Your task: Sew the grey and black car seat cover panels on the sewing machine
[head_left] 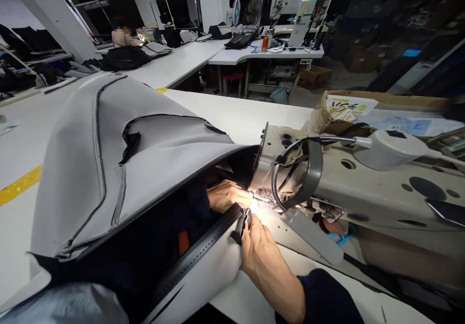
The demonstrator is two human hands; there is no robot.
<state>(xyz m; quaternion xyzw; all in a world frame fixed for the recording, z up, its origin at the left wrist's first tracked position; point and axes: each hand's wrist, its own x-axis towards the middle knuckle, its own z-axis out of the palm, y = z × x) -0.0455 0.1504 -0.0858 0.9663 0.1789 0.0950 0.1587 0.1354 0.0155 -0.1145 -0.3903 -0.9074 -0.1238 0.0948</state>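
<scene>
A large grey padded bag shell [160, 149] with dark seam edges arches across the table, its opening toward me. My left hand [227, 195] reaches through the opening, fingers together and pressed down at the lit needle area of the sewing machine [348, 178]. What lies under those fingertips is partly hidden. My right hand [263, 261] is closed on the bag's near edge, beside a folded black strip [240, 224]. A black band [199, 254] with a row of stitch marks runs along this edge. The needle itself is lost in the glare.
A grey lamp [316, 237] on a flexible metal neck hangs in front of the machine. Behind it is a cardboard box [323, 106] with packets. Farther back are a white worktable [232, 57], another sewing machine [298, 11] and a seated person [121, 36].
</scene>
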